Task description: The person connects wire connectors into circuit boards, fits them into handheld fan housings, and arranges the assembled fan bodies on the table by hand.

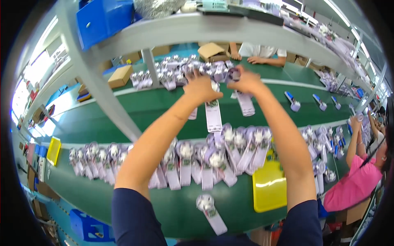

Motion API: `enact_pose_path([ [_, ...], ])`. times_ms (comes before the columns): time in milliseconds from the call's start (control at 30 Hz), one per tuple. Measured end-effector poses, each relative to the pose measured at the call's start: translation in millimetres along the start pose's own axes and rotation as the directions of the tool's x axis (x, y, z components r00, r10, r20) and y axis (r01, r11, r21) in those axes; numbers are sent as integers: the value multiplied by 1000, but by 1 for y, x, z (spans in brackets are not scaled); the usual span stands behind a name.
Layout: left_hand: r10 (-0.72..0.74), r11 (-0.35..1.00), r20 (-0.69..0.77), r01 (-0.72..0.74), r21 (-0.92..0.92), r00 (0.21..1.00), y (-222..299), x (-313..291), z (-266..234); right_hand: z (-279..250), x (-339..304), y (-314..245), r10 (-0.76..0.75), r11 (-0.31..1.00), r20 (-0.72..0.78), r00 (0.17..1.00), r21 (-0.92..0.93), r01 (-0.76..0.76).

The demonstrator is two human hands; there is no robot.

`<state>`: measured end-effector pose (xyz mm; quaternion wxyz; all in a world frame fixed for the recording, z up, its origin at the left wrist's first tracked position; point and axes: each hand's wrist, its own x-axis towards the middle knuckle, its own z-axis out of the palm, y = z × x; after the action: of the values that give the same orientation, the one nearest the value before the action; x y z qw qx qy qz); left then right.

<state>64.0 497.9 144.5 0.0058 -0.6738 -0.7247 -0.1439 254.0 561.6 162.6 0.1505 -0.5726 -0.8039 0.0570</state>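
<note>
Both my arms stretch across the green belt toward the far row of lilac units shaped like handheld fans. My left hand (pixel 200 88) is over that row's near edge, fingers apart and thumb out to the right. Close by its thumb, a lilac unit (pixel 213 117) with a green circuit board lies handle toward me. My right hand (pixel 247 81) has its fingers closed round a lilac round fan head (pixel 233 75). Under that hand another lilac handle (pixel 246 104) lies on the belt; its upper end is hidden. Nearest me, a single unit (pixel 211 214) rests on the green table.
A near row of similar units (pixel 184 162) spans the table, with a yellow tray (pixel 269 188) at its right. A grey frame post (pixel 100 88) and crossbar (pixel 213 30) stand close. Across the belt is a person (pixel 262 53); another, in pink (pixel 355 184), works at right.
</note>
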Motion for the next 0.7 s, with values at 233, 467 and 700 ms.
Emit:
enact_pose_path([
  [233,-135,973,204,169,-160,970,-9,77,127,105,76,24,368,921,172,914,67,-383],
  [467,-183,944,205,230,-235,962,-9,124,209,200,119,60,503,843,202,840,98,-529],
  [700,-77,912,205,152,-382,976,-19,107,169,213,109,102,374,900,-188,908,311,-307],
])
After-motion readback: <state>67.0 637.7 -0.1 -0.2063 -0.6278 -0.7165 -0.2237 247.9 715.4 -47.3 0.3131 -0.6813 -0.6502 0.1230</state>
